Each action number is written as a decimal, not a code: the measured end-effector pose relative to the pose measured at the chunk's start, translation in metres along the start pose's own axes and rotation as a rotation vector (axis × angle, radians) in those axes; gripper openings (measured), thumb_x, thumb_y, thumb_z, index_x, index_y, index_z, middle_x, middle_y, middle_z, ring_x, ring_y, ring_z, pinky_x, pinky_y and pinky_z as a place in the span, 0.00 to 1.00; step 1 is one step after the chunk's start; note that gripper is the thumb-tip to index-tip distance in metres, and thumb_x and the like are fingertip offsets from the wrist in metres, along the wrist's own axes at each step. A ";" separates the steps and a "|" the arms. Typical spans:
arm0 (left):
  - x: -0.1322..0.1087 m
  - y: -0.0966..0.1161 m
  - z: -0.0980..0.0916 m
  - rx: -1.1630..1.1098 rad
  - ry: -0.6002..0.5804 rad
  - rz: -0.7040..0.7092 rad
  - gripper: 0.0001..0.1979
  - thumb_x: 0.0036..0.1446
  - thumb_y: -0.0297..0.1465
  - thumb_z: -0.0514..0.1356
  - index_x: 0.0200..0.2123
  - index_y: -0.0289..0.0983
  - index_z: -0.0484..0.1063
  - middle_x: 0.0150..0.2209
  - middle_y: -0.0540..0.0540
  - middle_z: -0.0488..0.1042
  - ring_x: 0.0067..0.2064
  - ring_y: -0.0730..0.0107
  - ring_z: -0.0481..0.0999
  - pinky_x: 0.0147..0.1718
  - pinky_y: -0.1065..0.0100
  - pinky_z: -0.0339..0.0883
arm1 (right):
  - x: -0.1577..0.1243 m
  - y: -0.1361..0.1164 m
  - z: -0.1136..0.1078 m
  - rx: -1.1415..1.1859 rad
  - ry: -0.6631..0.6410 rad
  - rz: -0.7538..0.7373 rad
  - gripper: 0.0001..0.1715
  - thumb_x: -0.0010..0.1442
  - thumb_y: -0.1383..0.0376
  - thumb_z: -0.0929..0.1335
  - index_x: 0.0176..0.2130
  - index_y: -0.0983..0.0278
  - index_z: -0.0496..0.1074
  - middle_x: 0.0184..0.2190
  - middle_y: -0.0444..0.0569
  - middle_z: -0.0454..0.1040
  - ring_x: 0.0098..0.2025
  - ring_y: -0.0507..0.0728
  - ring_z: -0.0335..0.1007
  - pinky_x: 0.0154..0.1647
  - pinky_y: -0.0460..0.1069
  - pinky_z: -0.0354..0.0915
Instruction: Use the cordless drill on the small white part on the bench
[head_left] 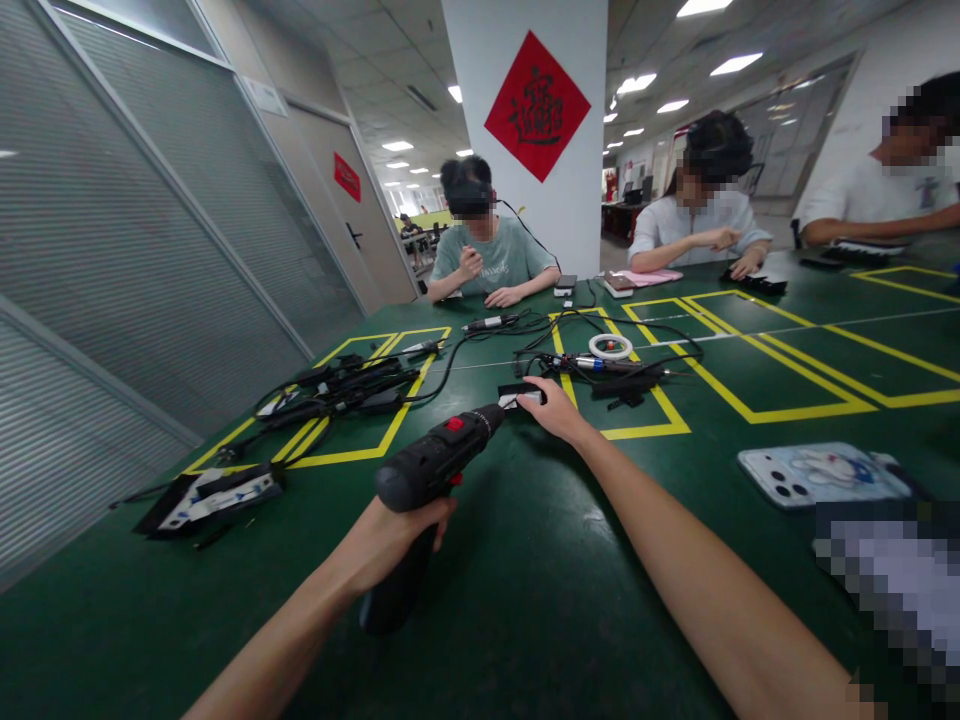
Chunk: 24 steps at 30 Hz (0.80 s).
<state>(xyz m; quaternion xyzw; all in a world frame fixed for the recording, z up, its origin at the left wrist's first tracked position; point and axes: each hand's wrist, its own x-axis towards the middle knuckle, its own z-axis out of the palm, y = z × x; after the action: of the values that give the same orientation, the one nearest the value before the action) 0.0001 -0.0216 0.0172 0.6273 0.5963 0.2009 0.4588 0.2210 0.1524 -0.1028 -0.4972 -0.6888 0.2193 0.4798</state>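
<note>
My left hand [390, 545] is wrapped round the grip of a black cordless drill [431, 470] with a red switch, its nose pointing away from me across the green table [525, 580]. My right hand [553, 405] reaches out ahead of the drill's chuck and its fingers press down on a small black and white part [519, 396] lying on the table. The drill's tip is close to that part.
Black tools and cables [337, 390] lie at the left, flat black parts [210, 495] nearer. A tape roll [610, 346] and a tool [615, 368] sit beyond my right hand. A phone [821, 472] lies at the right. Three people sit across the table.
</note>
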 end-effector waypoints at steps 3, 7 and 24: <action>0.000 0.000 0.000 0.008 -0.001 0.009 0.15 0.50 0.38 0.54 0.34 0.32 0.71 0.22 0.47 0.70 0.26 0.66 0.68 0.30 0.67 0.60 | 0.000 -0.002 0.000 -0.015 0.022 -0.032 0.25 0.53 0.53 0.65 0.48 0.60 0.68 0.47 0.51 0.66 0.47 0.55 0.64 0.52 0.51 0.58; 0.000 0.000 0.000 0.004 -0.012 0.022 0.14 0.50 0.39 0.54 0.27 0.33 0.70 0.21 0.47 0.70 0.26 0.67 0.67 0.29 0.68 0.59 | 0.002 -0.002 0.001 -0.031 0.047 -0.043 0.23 0.52 0.54 0.66 0.46 0.59 0.70 0.49 0.51 0.64 0.50 0.56 0.62 0.55 0.52 0.56; -0.001 0.002 0.000 -0.005 -0.034 0.034 0.12 0.50 0.37 0.55 0.30 0.33 0.69 0.21 0.48 0.69 0.25 0.68 0.67 0.28 0.67 0.60 | 0.001 -0.002 0.001 -0.080 0.010 -0.196 0.17 0.52 0.66 0.67 0.43 0.58 0.74 0.55 0.49 0.59 0.57 0.59 0.54 0.60 0.56 0.49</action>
<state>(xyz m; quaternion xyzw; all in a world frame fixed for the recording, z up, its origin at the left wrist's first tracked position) 0.0014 -0.0220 0.0187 0.6395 0.5770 0.1995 0.4672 0.2193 0.1521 -0.1008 -0.4473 -0.7401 0.1412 0.4820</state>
